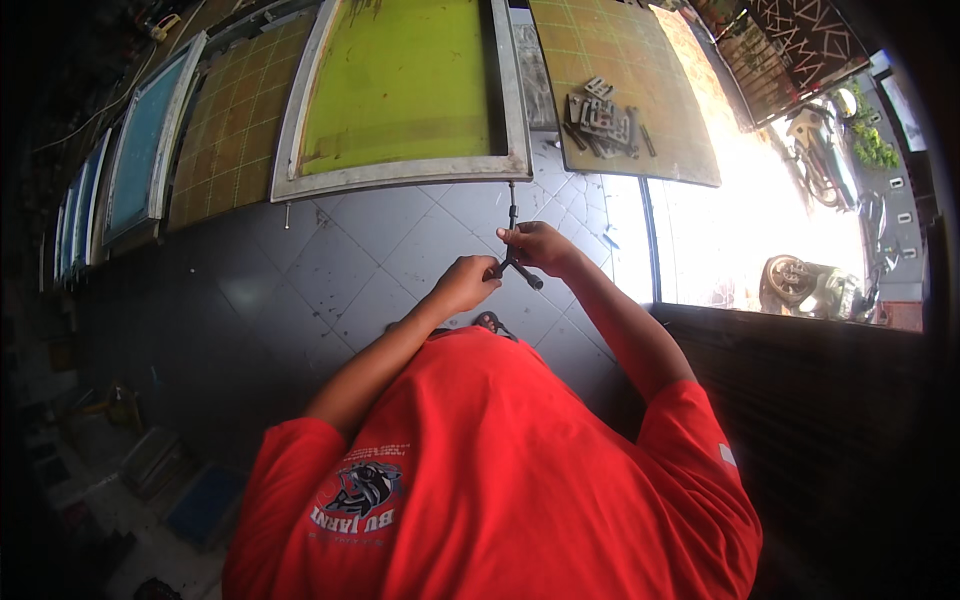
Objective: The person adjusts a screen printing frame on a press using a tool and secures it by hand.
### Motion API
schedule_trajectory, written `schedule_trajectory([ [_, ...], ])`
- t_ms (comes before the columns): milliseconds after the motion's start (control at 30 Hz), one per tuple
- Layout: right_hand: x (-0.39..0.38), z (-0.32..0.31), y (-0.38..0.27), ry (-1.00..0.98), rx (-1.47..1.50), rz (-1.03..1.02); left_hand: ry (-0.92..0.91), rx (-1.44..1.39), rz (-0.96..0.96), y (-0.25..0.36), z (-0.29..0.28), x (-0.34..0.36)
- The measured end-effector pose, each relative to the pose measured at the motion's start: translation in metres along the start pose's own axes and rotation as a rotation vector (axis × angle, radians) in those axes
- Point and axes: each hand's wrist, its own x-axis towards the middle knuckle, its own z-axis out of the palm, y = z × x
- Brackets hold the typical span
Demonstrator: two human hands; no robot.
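My right hand [543, 247] is closed round the middle of a dark three-way socket wrench [531, 279]. The fingers of my left hand [467, 285] are closed at another arm of the same wrench, just left of the right hand. One arm of the wrench points away from me, its socket end meeting a thin rod [513, 190] that sticks out under the near right corner of a printing screen. That screen [400, 178] has a pale metal frame and yellow-green mesh. The third arm slants down to the right, its socket uncovered.
To the right, a board with grid lines [690, 150] bears a pile of metal clamps or brackets [605, 120]. A blue screen [140, 165] and another gridded board [225, 130] stand left. A bolt [288, 216] hangs beneath the frame. Grey floor tiles [370, 250] lie below; motorbikes [815, 285] stand outside.
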Motion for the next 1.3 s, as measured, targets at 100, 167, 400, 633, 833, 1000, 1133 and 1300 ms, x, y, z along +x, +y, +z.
schedule_trajectory([
  [100, -0.01, 0.005, -0.001, -0.019, 0.246, -0.007, -0.022, -0.106, -0.052, -0.01, 0.013, 0.005],
  [167, -0.009, 0.002, 0.003, -0.065, 0.359, -0.027, -0.078, -0.269, -0.074, -0.017, 0.02, 0.007],
  [400, 0.007, -0.013, 0.035, -0.035, 0.332, -0.072, -0.179, -1.125, -0.368, -0.025, 0.0, -0.003],
  [633, -0.001, -0.018, 0.007, 0.067, -0.131, -0.097, -0.336, -0.513, -0.313, 0.011, -0.009, 0.002],
  [833, -0.003, -0.013, 0.002, 0.062, -0.258, -0.148, 0.054, -0.316, -0.087, 0.003, 0.031, 0.013],
  [1000, -0.012, -0.014, 0.018, -0.286, 0.474, -0.115, -0.19, -0.611, -0.164, -0.007, 0.04, 0.022],
  [1133, -0.004, -0.016, 0.025, -0.232, 0.465, -0.025, -0.302, -0.907, -0.17, -0.014, 0.044, 0.02],
  [1300, 0.017, -0.012, 0.036, -0.169, 0.432, -0.046, -0.247, -1.312, -0.278, -0.039, 0.035, -0.005],
])
